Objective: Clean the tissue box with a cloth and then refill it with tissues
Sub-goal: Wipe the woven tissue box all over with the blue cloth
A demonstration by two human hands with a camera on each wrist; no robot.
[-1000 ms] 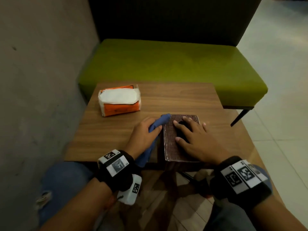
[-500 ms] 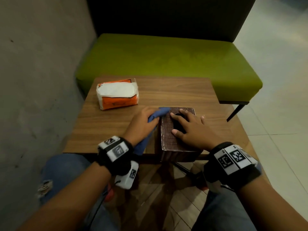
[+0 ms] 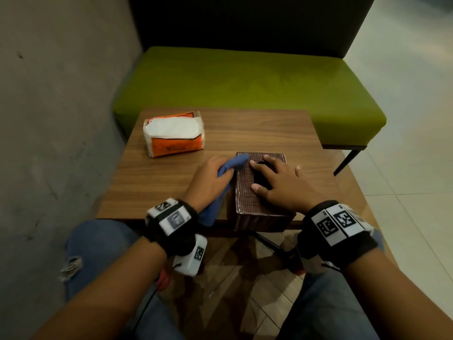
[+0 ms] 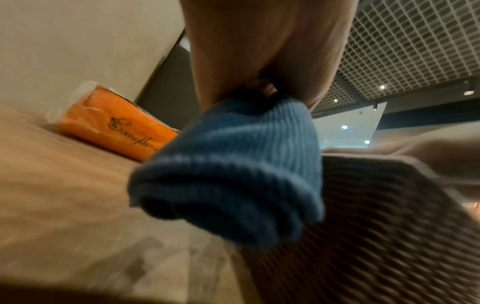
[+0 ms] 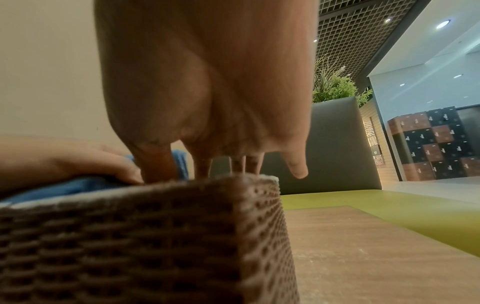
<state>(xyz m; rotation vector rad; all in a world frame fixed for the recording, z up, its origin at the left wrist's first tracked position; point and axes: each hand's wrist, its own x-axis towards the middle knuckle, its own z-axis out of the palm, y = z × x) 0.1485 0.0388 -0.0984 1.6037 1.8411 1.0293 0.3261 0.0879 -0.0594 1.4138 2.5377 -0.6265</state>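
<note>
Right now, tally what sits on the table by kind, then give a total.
Woven tissue box: 1
Orange tissue pack: 1
Blue cloth: 1, gripped by the left hand against the box's left side
Total: 3

- Wooden table point(image 3: 257, 128): rectangular top with brown grain, seen from its near edge.
- Green bench seat point(image 3: 245, 79): cushioned, set just beyond the table's far edge, with a dark backrest point(image 3: 245, 20) rising behind it.
- Bench leg point(image 3: 344, 161): thin, dark, slanted, off the table's right edge.
- Grey wall point(image 3: 49, 119): runs along the table's left edge.
- Tiled floor point(image 3: 416, 143): pale, to the right.
- Potted plant point(image 5: 335, 86): green, behind the backrest.
- Grid ceiling point(image 4: 415, 41): dark lattice overhead.
</note>
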